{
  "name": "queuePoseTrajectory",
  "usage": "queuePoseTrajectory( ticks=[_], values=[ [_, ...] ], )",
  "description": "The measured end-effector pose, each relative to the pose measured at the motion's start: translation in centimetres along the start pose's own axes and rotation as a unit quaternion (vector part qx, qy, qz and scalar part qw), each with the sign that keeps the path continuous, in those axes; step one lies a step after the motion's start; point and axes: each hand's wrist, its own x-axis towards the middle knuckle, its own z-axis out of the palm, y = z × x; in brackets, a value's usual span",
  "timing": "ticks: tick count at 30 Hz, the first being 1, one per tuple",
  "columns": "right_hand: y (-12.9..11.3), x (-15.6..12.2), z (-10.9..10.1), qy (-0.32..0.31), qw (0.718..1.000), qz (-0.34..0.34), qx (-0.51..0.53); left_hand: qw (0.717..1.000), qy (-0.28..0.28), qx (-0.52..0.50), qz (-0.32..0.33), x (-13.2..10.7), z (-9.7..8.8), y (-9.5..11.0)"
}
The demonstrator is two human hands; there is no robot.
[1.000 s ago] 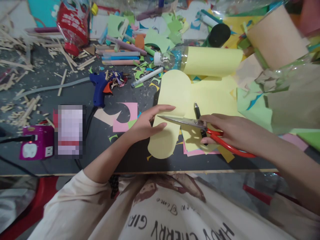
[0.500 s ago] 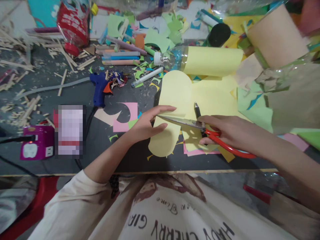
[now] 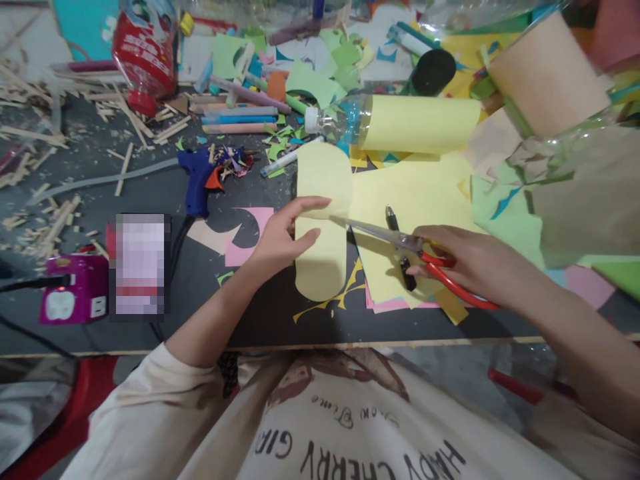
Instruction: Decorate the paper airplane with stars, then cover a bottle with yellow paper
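My left hand [image 3: 283,237] pinches a pale yellow paper cut-out [image 3: 320,220] with rounded ends, thumb under and fingers over its left edge. My right hand [image 3: 470,263] grips red-handled scissors [image 3: 400,243], whose blades point left and touch the cut-out's right edge. A black pen [image 3: 397,243] lies under the scissors on a stack of yellow sheets [image 3: 415,193]. A thin yellow offcut [image 3: 340,293] lies on the dark table below the cut-out.
A blue glue gun [image 3: 200,177] lies left of the paper, with a purple power strip [image 3: 70,297] further left. A plastic bottle wrapped in yellow paper [image 3: 400,123], crayons [image 3: 240,117], wooden sticks [image 3: 50,133] and paper scraps crowd the back. The table edge [image 3: 350,343] runs near my body.
My left hand has drawn the yellow cut-out to the left, away from the yellow sheets, uncovering a thin yellow offcut on the table. The scissors have shifted slightly right.
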Motion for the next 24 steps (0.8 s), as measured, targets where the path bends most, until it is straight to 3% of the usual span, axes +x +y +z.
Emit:
queuePoseTrajectory(
  ticks=[6, 10, 14, 18, 21, 24],
  values=[
    [2.2, -1.6, 0.2, 0.135, 0.969, 0.202, 0.044, 0.998, 0.050, 0.021, -0.007, 0.4, 0.0, -1.0],
    [3.7, -2.2, 0.0, 0.138, 0.935, 0.321, 0.052, 0.997, 0.079, 0.021, -0.004, 0.7, -0.1, -1.3],
    [5.2, -2.8, 0.4, 0.141, 0.915, 0.375, 0.055, 0.994, 0.107, 0.019, -0.013, 0.9, -0.4, -1.4],
    [7.4, -3.6, 1.4, 0.168, 0.926, 0.337, 0.013, 0.989, 0.144, -0.013, -0.041, 0.9, -0.7, -0.9],
    [8.4, -4.1, 2.0, 0.202, 0.943, 0.243, -0.104, 0.985, 0.166, -0.013, -0.045, 0.9, -0.8, -0.8],
    [7.5, -4.0, 2.2, 0.267, 0.938, 0.139, -0.173, 0.982, 0.180, 0.033, -0.036, 1.1, -0.9, -1.0]
  ],
)
